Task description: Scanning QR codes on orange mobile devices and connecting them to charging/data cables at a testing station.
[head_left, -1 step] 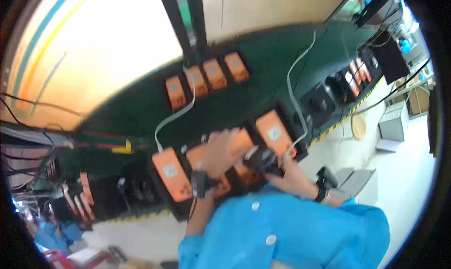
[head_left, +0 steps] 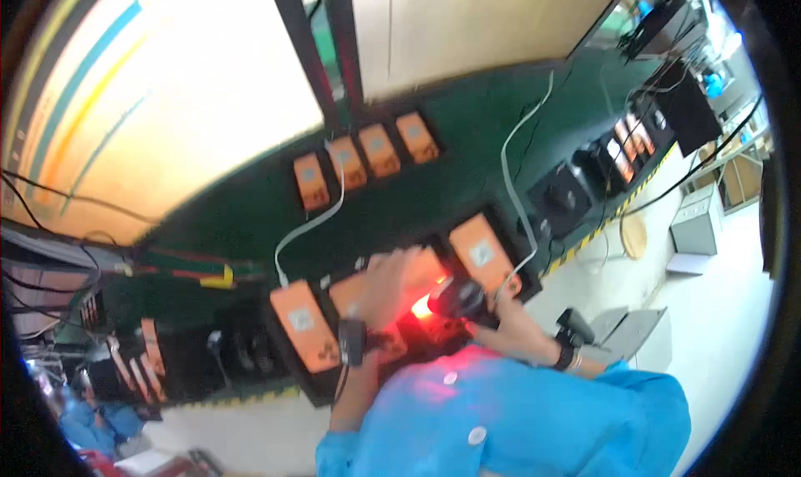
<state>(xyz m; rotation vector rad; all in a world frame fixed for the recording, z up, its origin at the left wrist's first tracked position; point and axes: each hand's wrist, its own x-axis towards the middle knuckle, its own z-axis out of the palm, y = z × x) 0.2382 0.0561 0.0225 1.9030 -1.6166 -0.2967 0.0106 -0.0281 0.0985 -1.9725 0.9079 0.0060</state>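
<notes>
My right hand [head_left: 509,325] is wrapped round a black handheld scanner [head_left: 461,300]. Red light [head_left: 422,307] glows at the scanner's left end and spreads over the flat orange devices below. My left hand [head_left: 382,292] lies over the middle of the row with its fingers stretched out, slightly blurred. Under it an orange device [head_left: 346,298] is partly hidden. At the row's left end lies an orange device [head_left: 304,327] with a pale square label and a white cable [head_left: 288,242] at its top. Another orange device [head_left: 484,252] lies at the right end. A black tray [head_left: 321,385] holds them.
Several smaller orange devices [head_left: 380,150] stand in a row farther back on the green bench [head_left: 467,168]. A large lit screen [head_left: 209,85] rises at the back left. Black gear [head_left: 561,192] sits to the right, above a yellow-black edge strip [head_left: 613,214]. A stool [head_left: 634,233] stands beyond.
Red light has come on at the scanner. The whole view has shifted slightly; both hands remain in nearly the same places over the tray.
</notes>
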